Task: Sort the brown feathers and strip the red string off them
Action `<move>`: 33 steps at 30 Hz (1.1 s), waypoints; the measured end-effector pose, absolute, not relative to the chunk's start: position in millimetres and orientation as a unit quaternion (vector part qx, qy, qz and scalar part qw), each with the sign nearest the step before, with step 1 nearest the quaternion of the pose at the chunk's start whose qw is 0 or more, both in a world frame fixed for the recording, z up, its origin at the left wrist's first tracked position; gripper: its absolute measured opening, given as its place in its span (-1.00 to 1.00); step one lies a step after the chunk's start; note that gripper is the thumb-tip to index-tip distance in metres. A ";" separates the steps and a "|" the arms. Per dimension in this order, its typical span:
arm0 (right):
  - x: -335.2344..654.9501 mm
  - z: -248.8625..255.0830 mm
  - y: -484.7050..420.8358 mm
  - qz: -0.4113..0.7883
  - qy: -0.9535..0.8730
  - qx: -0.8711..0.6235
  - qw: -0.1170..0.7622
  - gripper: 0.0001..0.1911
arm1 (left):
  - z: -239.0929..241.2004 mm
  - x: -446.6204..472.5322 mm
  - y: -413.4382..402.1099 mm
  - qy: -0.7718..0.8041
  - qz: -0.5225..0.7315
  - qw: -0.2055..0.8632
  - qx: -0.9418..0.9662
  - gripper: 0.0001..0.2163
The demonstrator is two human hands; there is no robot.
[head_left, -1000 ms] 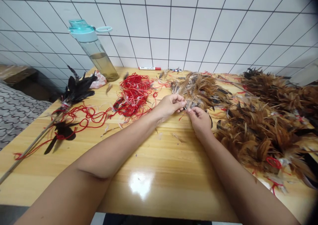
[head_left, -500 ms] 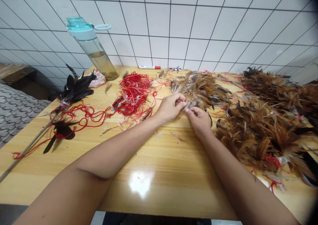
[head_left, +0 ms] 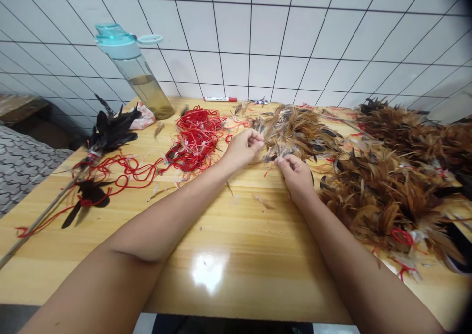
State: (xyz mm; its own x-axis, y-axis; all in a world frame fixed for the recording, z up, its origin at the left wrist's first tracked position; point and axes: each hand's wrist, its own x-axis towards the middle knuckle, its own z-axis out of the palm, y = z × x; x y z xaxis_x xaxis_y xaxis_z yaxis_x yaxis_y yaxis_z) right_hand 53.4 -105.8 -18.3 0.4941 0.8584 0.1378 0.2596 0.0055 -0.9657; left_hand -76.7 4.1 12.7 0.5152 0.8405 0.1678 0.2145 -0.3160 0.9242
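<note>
My left hand (head_left: 243,149) is closed, thumb against fingers, at the near left edge of a loose pile of brown feathers (head_left: 298,127). What it pinches, if anything, is too small to make out. Just to the right, my right hand (head_left: 297,176) is closed in a pinch at the pile's front edge. A dark feather tip (head_left: 272,158) shows at its thumb and fingertip. A gap separates the two hands. Left of my left hand lies a tangled heap of red string (head_left: 199,137) with whitish scraps in it.
Brown feather bundles (head_left: 383,191) tied with red string cover the right side. At left, black feathers (head_left: 112,130) are bound to a thin stick (head_left: 40,218), with red string trailing. Behind stand a water bottle (head_left: 147,90) and a red-and-white marker (head_left: 220,99) by the tiled wall.
My hands were together at the front of the brown feather pile. My left hand has moved away to the left, while my right hand has stayed nearly in place.
</note>
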 end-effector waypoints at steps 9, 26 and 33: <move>54.6 -13.8 -105.6 0.274 -0.372 -0.654 0.599 -0.76 | 6.8 -85.0 2.7 0.315 0.171 0.225 0.906 -0.84; 53.4 -18.5 -106.0 0.227 -0.414 -0.682 0.558 -0.73 | 36.7 -101.8 18.8 0.180 0.125 0.354 0.909 -0.81; 54.5 -20.5 -105.0 0.238 -0.409 -0.669 0.573 -0.72 | 0.3 -79.7 -2.7 0.068 0.165 0.153 0.972 -0.79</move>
State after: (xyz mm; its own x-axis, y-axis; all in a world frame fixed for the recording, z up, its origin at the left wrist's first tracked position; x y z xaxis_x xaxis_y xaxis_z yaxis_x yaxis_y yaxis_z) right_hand 54.5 -105.0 -20.5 0.5521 0.8202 0.1497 0.2749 -0.0096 -0.9614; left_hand -79.7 -2.7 0.3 0.9358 0.1837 0.3008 0.0826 -0.9440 0.3195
